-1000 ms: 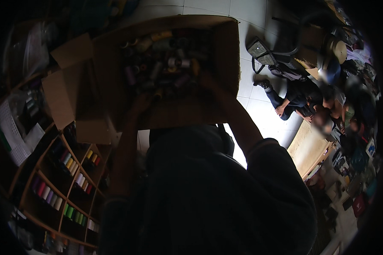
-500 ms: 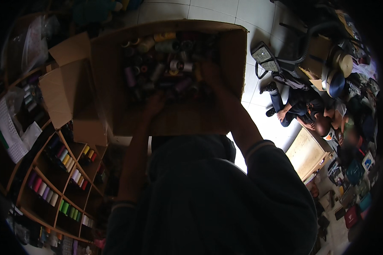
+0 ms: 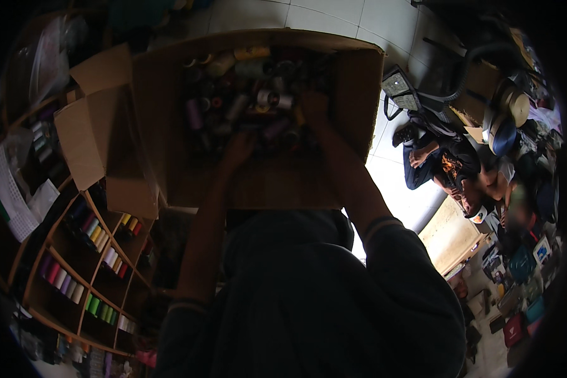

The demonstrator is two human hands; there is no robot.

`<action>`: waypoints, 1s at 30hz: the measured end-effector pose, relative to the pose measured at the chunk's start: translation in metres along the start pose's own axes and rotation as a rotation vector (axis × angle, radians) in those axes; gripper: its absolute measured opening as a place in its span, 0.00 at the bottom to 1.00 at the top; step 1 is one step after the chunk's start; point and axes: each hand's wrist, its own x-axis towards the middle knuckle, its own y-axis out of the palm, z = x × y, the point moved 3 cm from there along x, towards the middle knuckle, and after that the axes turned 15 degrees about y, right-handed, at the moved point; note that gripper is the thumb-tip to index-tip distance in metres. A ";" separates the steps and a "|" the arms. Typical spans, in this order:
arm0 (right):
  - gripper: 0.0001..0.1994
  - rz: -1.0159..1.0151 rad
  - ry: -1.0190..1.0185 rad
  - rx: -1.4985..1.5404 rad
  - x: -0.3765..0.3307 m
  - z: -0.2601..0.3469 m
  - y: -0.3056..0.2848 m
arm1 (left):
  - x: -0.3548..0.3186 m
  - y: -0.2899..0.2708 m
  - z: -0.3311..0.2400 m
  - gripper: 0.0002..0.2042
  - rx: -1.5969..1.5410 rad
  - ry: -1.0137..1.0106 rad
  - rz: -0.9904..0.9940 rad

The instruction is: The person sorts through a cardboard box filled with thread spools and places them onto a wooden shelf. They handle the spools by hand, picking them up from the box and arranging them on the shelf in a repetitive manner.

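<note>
Both my hands reach down into a large open cardboard box (image 3: 277,196) filled with thread spools (image 3: 235,107) in dark, purple, white and yellow tones. My left hand (image 3: 238,148) rests on the spools at the near left, below a purple spool (image 3: 274,128). Farther in, on the right, my right hand (image 3: 314,107) is beside a yellow spool (image 3: 299,115). Deep shadow hides the fingers of both hands, so any grip is unclear. Pale spools (image 3: 276,99) lie between the hands, toward the far side.
To the left, a wooden shelf (image 3: 89,277) with compartments holds rows of coloured spools. The box's cardboard flaps (image 3: 85,135) stick out over it. At the right, a person (image 3: 450,160) sits on the tiled floor near a wooden board (image 3: 452,234), with piled goods beyond.
My left hand has shifted slightly right over the spools, and my right hand slightly right too. The view has moved a little. The seated person's head and arms have changed position.
</note>
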 end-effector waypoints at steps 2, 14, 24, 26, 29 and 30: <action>0.17 0.052 0.015 0.049 -0.003 0.005 -0.019 | 0.008 -0.006 -0.010 0.13 -0.024 -0.015 0.005; 0.26 0.088 -0.122 0.652 -0.041 0.031 -0.083 | 0.069 -0.034 -0.102 0.35 0.095 0.378 -0.295; 0.28 -0.338 -0.308 0.446 0.038 0.042 -0.063 | 0.056 -0.029 -0.058 0.31 -0.051 0.038 -0.323; 0.29 -0.310 -0.309 0.340 0.043 0.047 -0.061 | 0.048 -0.031 -0.055 0.30 -0.052 0.026 -0.297; 0.30 -0.257 -0.233 0.162 0.037 0.064 -0.084 | 0.036 -0.024 -0.039 0.31 -0.112 0.003 -0.334; 0.31 -0.296 -0.221 0.155 0.035 0.065 -0.087 | 0.035 -0.026 -0.041 0.31 -0.133 -0.019 -0.328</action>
